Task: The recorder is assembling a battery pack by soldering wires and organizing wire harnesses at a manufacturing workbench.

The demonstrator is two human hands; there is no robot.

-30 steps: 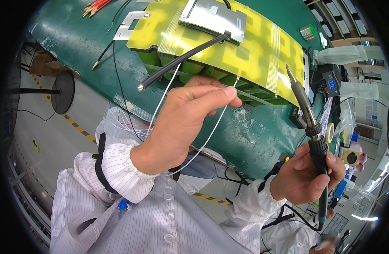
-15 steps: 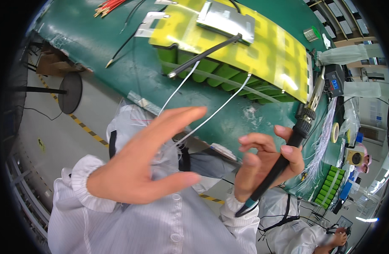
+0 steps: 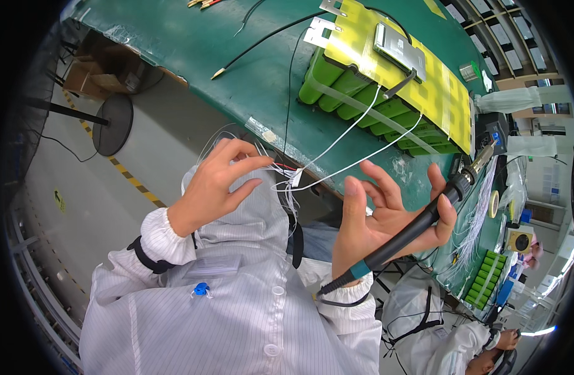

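My right hand (image 3: 393, 222) holds a black soldering iron (image 3: 407, 240), gripped by the fingers across the palm, its metal tip pointing up and away. Thumb and index finger stand free of it. My left hand (image 3: 215, 184) has thumb and fingers apart, the fingertips beside a bundle of thin white wires (image 3: 293, 178) at the bench edge; whether they touch is unclear. Two white wires run from that bundle to a battery pack (image 3: 387, 106) of green cylindrical cells under a yellow board. A flat silvery module (image 3: 400, 50) with a thick black cable is fixed on top.
The pack stands on a green bench (image 3: 237, 106). A black cable (image 3: 268, 39) lies left of it. Beyond the iron are a solder spool (image 3: 468, 71), a soldering station (image 3: 492, 132), loose white wires (image 3: 471, 231) and another green pack (image 3: 487, 280). A co-worker (image 3: 424, 325) sits at right.
My left hand has moved away from me and its fingers have come nearer the white wire bundle. The view has shifted, so the pack appears farther right. The right hand still holds the iron.
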